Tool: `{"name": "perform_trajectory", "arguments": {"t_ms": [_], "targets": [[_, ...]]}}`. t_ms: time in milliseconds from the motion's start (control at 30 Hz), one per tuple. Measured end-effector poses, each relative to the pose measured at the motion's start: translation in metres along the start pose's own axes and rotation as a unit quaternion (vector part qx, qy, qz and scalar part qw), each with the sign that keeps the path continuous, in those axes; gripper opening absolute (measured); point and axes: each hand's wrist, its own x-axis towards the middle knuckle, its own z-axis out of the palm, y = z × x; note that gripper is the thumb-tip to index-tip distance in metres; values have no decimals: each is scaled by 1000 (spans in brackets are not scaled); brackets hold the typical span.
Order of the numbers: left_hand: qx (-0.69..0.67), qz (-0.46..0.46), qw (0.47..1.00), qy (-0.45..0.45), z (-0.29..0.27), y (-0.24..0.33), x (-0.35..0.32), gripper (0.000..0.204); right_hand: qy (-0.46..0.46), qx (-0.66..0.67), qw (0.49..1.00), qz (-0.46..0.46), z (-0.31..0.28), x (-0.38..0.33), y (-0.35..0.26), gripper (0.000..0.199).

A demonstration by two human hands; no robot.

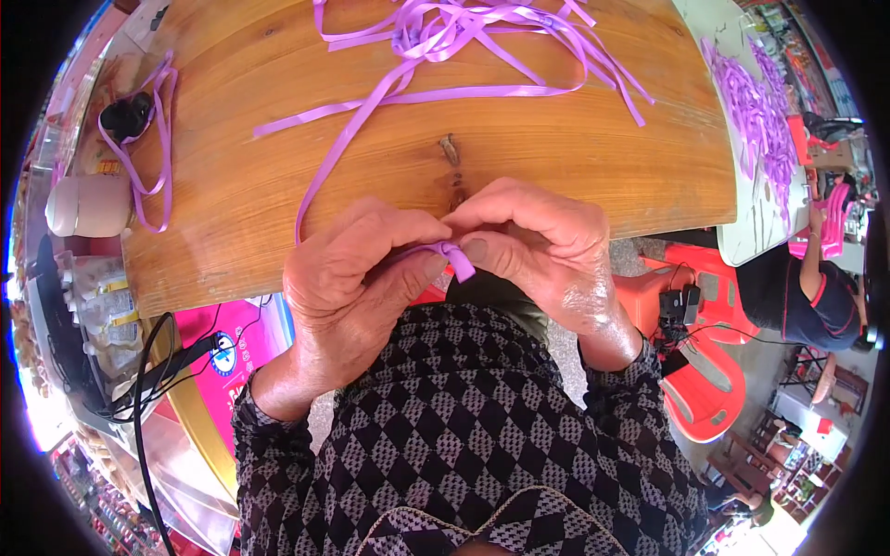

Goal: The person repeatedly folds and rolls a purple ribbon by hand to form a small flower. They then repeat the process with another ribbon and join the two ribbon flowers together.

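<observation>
— What are the hands doing?
— The left hand (348, 283) and right hand (533, 246) meet fingertip to fingertip, both pinched shut on a folded purple ribbon (454, 257) at the near edge of the wooden tabletop (556, 157).
— How does it lie?
— Its strand runs up and away toward the loose ribbon pile (464, 28), on the left hand's side.

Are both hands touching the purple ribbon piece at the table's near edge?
Touching. In the head view the left hand and right hand pinch the folded purple ribbon piece between their fingertips, no gap visible.
</observation>
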Motion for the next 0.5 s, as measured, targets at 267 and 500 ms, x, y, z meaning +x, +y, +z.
{"name": "perform_trajectory", "arguments": {"t_ms": [267, 500], "targets": [[157, 90, 983, 25, 1, 0, 1, 19, -9, -99, 995, -31, 0, -2, -3, 11], [111, 46, 993, 4, 1, 2, 1, 19, -4, -165, 982, -95, -1, -1, 4, 16]]}}
